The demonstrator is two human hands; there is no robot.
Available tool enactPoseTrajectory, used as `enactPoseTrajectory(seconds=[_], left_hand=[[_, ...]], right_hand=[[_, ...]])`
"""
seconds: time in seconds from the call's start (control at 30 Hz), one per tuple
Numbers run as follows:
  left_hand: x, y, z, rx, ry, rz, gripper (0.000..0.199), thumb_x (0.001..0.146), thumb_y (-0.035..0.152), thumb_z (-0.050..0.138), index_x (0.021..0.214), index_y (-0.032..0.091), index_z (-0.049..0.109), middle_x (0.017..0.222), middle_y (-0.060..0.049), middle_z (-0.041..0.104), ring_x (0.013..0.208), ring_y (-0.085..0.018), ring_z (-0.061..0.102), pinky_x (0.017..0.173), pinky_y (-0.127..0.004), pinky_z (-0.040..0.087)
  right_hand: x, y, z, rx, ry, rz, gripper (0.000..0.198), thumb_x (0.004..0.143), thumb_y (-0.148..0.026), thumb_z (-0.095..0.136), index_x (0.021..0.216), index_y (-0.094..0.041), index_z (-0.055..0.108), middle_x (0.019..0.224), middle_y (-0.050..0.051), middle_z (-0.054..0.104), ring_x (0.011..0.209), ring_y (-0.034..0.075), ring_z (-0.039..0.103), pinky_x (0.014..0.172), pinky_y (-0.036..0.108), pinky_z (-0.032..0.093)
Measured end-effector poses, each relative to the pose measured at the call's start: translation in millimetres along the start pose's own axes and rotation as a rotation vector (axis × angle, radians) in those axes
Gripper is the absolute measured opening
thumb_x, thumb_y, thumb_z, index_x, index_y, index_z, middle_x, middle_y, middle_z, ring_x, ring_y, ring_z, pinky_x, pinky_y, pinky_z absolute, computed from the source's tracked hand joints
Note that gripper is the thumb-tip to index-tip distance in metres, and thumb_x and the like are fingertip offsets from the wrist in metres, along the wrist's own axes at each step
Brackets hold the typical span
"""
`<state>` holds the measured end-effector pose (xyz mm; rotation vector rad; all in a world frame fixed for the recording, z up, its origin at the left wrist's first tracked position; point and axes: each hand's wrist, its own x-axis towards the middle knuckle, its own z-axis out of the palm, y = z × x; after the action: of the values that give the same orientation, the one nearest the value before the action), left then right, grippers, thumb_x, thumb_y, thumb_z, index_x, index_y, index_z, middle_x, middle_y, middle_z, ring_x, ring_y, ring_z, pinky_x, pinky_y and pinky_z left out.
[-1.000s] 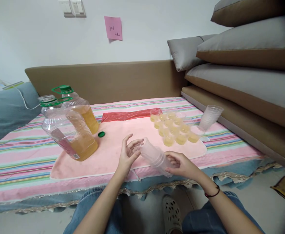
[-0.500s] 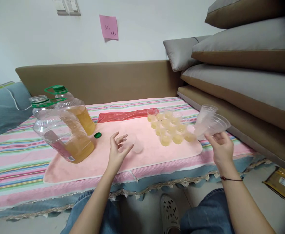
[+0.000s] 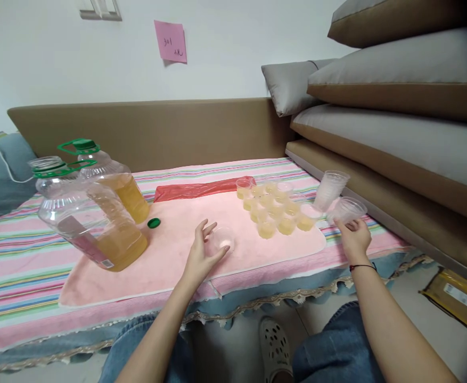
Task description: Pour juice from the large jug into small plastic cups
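An empty clear plastic cup (image 3: 224, 238) stands upright on the pink mat (image 3: 169, 260). My left hand (image 3: 204, 251) is beside it, with thumb and fingers spread apart around its near left side. At the right, my right hand (image 3: 354, 234) pinches a clear plastic cup stack (image 3: 348, 209) low on its near side; its base is hidden by the fingers. Just behind it stands another tilted stack of clear cups (image 3: 330, 187). Between my hands, several cups of yellow liquid (image 3: 275, 208) sit grouped in rows on the mat.
Two large clear jugs with yellow liquid stand at the left, the uncapped one (image 3: 97, 218) in front of the capped one (image 3: 131, 194). A green cap (image 3: 154, 223) lies by them. Red plastic (image 3: 201, 189) lies along the back. Stacked cushions (image 3: 396, 127) border the right side.
My right hand has lowered its cup stack and brought it more upright beside the other stack. My left hand has moved right, closer around the single cup. The view has shifted slightly.
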<state>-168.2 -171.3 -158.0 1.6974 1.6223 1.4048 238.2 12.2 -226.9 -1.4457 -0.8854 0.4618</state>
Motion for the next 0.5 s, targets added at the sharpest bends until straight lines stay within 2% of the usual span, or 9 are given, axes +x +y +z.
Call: enactPoseTrajectory(seconds=[0.23, 0.3, 0.4, 0.5], left_hand=[[-3, 4, 0, 0.002, -0.022, 0.025, 0.085, 0.077, 0.040, 0.072, 0.143, 0.027, 0.021, 0.149, -0.020, 0.045, 0.136, -0.030, 0.048, 0.106, -0.052, 0.040], [-5, 5, -1, 0.001, -0.006, 0.048, 0.083, 0.078, 0.040, 0.072, 0.143, 0.028, 0.021, 0.150, -0.020, 0.045, 0.135, -0.031, 0.048, 0.105, -0.053, 0.041], [-7, 5, -7, 0.030, 0.097, 0.126, 0.075, 0.081, 0.038, 0.069, 0.142, 0.027, 0.027, 0.149, -0.019, 0.045, 0.136, -0.030, 0.047, 0.105, -0.051, 0.043], [-10, 7, -24, 0.198, 0.344, 0.280, 0.065, 0.083, 0.035, 0.068, 0.138, 0.024, 0.034, 0.144, -0.018, 0.047, 0.137, -0.030, 0.045, 0.108, -0.052, 0.040]], right_hand=[[-1, 0, -2, -0.121, -0.055, -0.010, 0.028, 0.086, -0.020, 0.076, 0.109, -0.012, 0.061, 0.102, 0.005, 0.062, 0.097, 0.021, 0.061, 0.094, 0.043, 0.049], [-1, 0, -4, -0.124, -0.092, -0.001, 0.036, 0.085, -0.019, 0.077, 0.115, -0.013, 0.059, 0.106, 0.006, 0.062, 0.099, 0.021, 0.062, 0.095, 0.042, 0.049], [0, -5, -7, -0.121, -0.118, 0.025, 0.072, 0.073, -0.017, 0.085, 0.134, -0.011, 0.047, 0.118, 0.014, 0.060, 0.107, 0.024, 0.061, 0.094, 0.035, 0.047], [2, -16, -12, -0.171, -0.072, 0.067, 0.111, 0.053, -0.018, 0.093, 0.146, -0.005, 0.034, 0.132, 0.026, 0.050, 0.123, 0.034, 0.051, 0.102, 0.040, 0.039]])
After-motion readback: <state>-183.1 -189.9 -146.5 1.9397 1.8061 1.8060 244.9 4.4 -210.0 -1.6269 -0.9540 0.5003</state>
